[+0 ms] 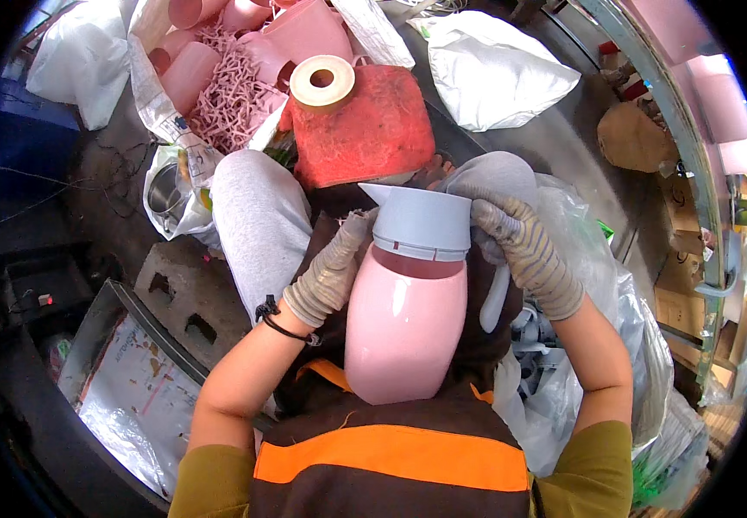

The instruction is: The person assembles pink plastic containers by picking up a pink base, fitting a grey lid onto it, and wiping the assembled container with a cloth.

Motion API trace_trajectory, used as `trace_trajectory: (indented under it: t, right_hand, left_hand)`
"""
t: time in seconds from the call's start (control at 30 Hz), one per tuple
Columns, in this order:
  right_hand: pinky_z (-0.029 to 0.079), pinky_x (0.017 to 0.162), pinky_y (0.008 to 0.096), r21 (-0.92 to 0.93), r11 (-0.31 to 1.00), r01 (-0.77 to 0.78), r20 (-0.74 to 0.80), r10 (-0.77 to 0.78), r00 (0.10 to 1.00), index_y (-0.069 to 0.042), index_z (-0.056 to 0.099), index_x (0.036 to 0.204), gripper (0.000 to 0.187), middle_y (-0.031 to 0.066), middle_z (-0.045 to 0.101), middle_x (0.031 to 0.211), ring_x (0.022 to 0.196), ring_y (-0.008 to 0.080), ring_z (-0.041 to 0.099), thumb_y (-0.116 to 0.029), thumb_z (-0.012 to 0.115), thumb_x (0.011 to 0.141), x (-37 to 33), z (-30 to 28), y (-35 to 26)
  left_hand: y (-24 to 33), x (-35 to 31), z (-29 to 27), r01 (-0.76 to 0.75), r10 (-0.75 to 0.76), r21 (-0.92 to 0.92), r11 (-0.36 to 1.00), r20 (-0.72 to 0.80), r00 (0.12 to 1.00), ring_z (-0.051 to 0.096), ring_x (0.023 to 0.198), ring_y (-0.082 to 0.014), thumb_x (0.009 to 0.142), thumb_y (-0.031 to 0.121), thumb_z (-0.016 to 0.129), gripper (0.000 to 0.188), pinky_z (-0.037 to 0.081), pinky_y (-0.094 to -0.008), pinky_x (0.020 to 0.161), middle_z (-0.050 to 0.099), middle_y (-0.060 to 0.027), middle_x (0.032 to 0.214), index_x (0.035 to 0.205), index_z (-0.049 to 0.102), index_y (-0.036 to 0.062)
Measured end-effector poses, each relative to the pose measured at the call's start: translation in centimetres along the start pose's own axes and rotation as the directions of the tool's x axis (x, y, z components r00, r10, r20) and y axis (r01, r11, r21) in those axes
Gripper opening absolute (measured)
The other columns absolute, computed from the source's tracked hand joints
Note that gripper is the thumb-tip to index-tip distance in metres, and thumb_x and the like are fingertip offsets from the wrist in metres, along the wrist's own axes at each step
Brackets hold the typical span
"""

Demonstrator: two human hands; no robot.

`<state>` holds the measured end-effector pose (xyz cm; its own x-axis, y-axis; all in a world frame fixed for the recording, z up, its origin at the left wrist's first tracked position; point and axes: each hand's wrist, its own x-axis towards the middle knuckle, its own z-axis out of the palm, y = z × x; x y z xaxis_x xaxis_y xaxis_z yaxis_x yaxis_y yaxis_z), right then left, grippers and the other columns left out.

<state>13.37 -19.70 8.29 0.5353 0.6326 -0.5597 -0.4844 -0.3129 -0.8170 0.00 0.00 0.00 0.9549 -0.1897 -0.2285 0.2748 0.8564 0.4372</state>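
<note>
On my lap a pink plastic jug body (408,332) stands between my forearms, leaning toward me. A grey-blue jug top (421,220), with a pointed spout on the left and a handle hanging on the right, sits at its mouth; a strip of dark opening shows below its rim. My left hand (336,266), in a worn grey glove, is closed against the body's upper left side, fingertips by the spout. My right hand (529,246), in a striped grey glove, grips the top's right side where the handle begins. Some fingers of both hands are hidden.
A large white sack (151,82) of pink jug bodies and pink scraps stands ahead. Beside it a tape roll (322,83) rests on a red cloth-covered block (365,129). A clear plastic bag (576,354) with grey-blue parts lies at my right; a metal frame (680,112) rises beyond.
</note>
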Motion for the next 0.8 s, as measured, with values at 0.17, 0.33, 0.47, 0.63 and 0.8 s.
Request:
trace_trajectory:
  t: [0.17,0.33,0.47,0.63,0.8]
  right_hand:
    - [0.032,0.054,0.0154,-0.051,0.999,0.013,-0.007,-0.014,1.0,-0.005,0.059,0.127,0.052,-0.0064,0.055,0.08,0.068,0.0006,0.045,-0.039,0.066,0.089,0.2,-0.2,0.0]
    - [0.036,0.061,0.0178,-0.11,0.974,0.199,-0.039,-0.204,0.978,-0.004,0.062,0.124,0.046,-0.0058,0.057,0.08,0.07,0.0028,0.046,-0.034,0.066,0.091,0.7,-0.2,1.8]
    - [0.039,0.066,0.0199,-0.204,0.95,0.236,-0.043,-0.25,0.967,-0.004,0.061,0.126,0.041,-0.0048,0.058,0.083,0.072,0.0037,0.047,-0.028,0.064,0.093,1.1,-1.3,3.9]
    - [0.04,0.067,0.0197,-0.252,0.905,0.342,-0.067,-0.369,0.927,-0.005,0.06,0.128,0.04,-0.0032,0.059,0.083,0.074,0.004,0.048,-0.025,0.062,0.094,0.5,0.0,4.6]
    - [0.041,0.067,0.021,-0.347,0.872,0.346,0.0,-0.369,0.929,-0.005,0.06,0.128,0.038,-0.0027,0.059,0.082,0.073,0.005,0.049,-0.023,0.059,0.094,0.6,-0.5,4.4]
  left_hand:
    - [-0.3,0.5,-0.3,-0.005,0.012,0.175,0.985,-0.038,0.999,0.043,0.131,-0.0242,0.082,0.071,0.053,0.096,0.033,-0.0393,0.111,0.043,-0.0145,0.144,0.143,0.034,-0.0008]
    - [0.0,0.3,0.1,0.012,-0.015,0.169,0.985,0.018,1.0,0.046,0.128,-0.0214,0.079,0.06,0.067,0.093,0.034,-0.0375,0.11,0.047,-0.0122,0.14,0.143,0.034,0.0004]
    - [-0.3,0.0,-0.5,0.035,-0.03,0.245,0.969,-0.025,0.999,0.047,0.126,-0.0192,0.073,0.052,0.078,0.097,0.035,-0.0359,0.109,0.049,-0.0107,0.137,0.143,0.035,0.0013]
    - [0.7,0.1,0.9,0.029,-0.029,0.412,0.911,-0.005,1.0,0.047,0.12,-0.0162,0.079,0.045,0.073,0.084,0.036,-0.031,0.105,0.051,-0.0074,0.131,0.141,0.036,0.0006]
    - [0.7,-0.4,0.8,0.05,-0.056,0.427,0.903,0.003,0.998,0.046,0.121,-0.0162,0.081,0.043,0.072,0.082,0.035,-0.0307,0.105,0.049,-0.0068,0.132,0.141,0.037,0.0011]
